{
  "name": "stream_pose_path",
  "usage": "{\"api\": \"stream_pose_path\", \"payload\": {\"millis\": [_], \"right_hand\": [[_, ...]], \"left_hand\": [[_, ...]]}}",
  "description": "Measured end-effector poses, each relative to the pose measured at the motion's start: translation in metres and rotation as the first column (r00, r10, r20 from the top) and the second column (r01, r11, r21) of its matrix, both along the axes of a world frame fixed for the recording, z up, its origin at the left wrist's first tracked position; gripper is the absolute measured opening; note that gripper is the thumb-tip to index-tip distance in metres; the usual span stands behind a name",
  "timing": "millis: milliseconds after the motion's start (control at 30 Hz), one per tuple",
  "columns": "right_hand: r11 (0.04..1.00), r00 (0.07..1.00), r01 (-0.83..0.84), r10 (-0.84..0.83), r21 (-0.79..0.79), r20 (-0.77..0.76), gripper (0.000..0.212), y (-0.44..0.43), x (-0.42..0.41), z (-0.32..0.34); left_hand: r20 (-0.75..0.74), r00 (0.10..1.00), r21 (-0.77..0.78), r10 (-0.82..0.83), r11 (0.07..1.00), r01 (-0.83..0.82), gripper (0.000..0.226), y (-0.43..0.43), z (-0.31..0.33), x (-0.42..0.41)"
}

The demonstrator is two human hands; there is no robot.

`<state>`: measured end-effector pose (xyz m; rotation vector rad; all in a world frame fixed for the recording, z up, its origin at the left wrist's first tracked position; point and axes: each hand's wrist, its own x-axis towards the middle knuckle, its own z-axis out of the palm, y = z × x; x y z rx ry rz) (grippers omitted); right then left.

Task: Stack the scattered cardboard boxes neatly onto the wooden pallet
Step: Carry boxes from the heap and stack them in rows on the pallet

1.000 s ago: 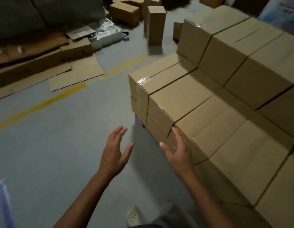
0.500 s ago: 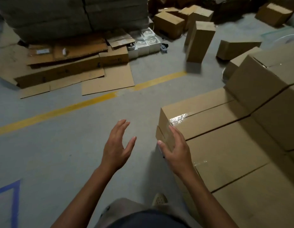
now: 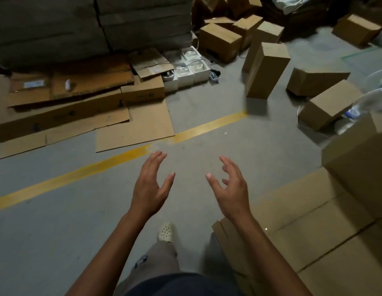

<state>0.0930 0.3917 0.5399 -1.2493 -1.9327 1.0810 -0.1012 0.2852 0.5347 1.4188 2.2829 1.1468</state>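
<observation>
No text is legible; cardboard label [image 3: 34, 83] blurred.

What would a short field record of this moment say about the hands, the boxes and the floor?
left hand: open, holding nothing
right hand: open, fingers loosely curled, holding nothing
stacked boxes: lower right, beside the right arm
loose boxes: scattered past the yellow line; a tall box stands upright
flat cardboard: lying at left
pallet: not visible

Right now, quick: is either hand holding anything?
Left hand: open, fingers straight, holding nothing.
Right hand: open, fingers loosely curled, holding nothing.
</observation>
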Motion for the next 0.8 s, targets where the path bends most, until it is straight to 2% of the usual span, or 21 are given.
{"api": "stream_pose_path", "payload": {"millis": [200,333,633,800], "right_hand": [[0.999,0.999,0.037,-0.037,0.007,-0.002,0.072,0.091,-0.095,0.022],[0.996,0.996,0.088,-0.089,-0.001,-0.015,0.070,0.152,-0.129,0.025],[0.978,0.976,0.208,-0.207,0.017,-0.062,0.060,0.350,-0.175,0.004],[0.962,0.960,0.272,-0.272,-0.007,-0.065,0.069,0.475,-0.187,0.016]], "left_hand": [[-0.017,0.997,-0.011,-0.077,0.997,0.077,0.059,0.107,0.029,-0.113],[0.031,0.994,0.007,-0.108,0.994,0.108,0.059,0.172,0.033,-0.157],[0.010,0.981,0.004,-0.191,0.981,0.191,0.056,0.390,0.025,-0.205],[0.014,0.973,0.004,-0.229,0.973,0.229,0.055,0.529,0.039,-0.217]]}}
